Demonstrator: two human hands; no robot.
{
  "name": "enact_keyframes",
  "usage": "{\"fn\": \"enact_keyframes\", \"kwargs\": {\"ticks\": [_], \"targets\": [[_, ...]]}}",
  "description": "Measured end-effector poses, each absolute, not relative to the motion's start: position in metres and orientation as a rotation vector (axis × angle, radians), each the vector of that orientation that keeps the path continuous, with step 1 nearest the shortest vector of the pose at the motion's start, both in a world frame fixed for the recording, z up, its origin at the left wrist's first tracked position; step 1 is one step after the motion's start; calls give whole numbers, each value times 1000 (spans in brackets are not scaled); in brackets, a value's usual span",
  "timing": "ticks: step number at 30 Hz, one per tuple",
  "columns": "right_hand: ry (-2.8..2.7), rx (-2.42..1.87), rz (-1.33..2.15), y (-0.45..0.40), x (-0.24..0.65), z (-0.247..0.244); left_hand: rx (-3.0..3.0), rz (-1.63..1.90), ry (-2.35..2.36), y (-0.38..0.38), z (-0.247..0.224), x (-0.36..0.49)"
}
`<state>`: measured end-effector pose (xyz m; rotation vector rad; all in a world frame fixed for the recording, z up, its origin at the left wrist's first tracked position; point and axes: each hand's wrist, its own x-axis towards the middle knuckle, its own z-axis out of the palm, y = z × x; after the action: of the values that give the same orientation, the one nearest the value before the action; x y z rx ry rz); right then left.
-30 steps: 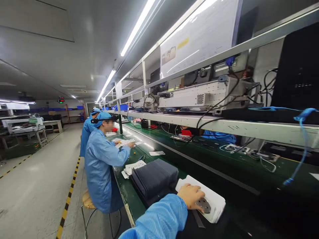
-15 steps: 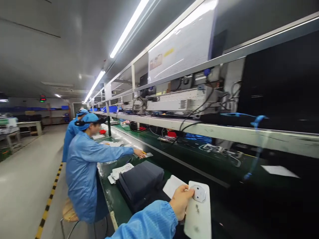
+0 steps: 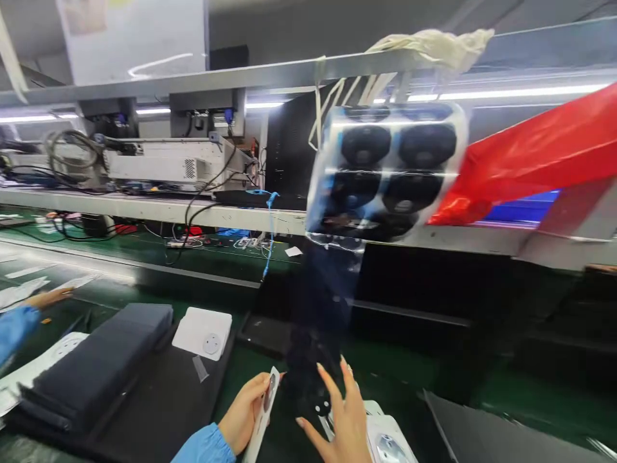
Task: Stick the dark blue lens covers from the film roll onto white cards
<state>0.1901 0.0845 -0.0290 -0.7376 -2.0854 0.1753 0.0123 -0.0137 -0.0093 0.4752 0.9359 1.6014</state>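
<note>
At seven o'clock the lower end of the white plate [image 3: 263,417] in the left hand [image 3: 245,410] is cut off. Between five and six, the bottom edge crops the right hand [image 3: 348,421], which partly hides the white plates [image 3: 391,432]; whether its fingertips touch the blurred black strip [image 3: 325,302] is unclear. Near three, the red sheet [image 3: 544,151] leaves the frame; near nine, a co-worker's sleeve [image 3: 14,328] does; around ten, the paper [image 3: 132,40] is blurred, its top cropped.

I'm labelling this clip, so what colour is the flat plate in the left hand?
The flat plate is white, best seen in the head view.
</note>
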Motion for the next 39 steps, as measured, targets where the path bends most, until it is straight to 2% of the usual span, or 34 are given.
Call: {"fn": "enact_keyframes", "kwargs": {"ticks": [4, 9, 17, 24, 28, 33, 39], "targets": [[-2178, -711, -92, 81, 174, -24, 574, 1527, 989, -16, -10, 20], [-2168, -502, -213, 85, 174, -22, 610, 1514, 984, -20, -7, 30], [-1936, -308, -181, 81, 183, -39, 834, 1493, 939, -29, -4, 35], [-1951, -363, -126, 67, 180, -55, 603, 1542, 716, -26, -10, 27], [-2000, -265, -150, 62, 176, -46, 503, 1562, 644, -25, -7, 19], [-1988, -519, -184, 58, 180, -28, 510, 1544, 688, -28, -6, 22], [-1964, -499, -101, 56, 180, -27, 510, 1514, 745, -28, -10, 24]]}}
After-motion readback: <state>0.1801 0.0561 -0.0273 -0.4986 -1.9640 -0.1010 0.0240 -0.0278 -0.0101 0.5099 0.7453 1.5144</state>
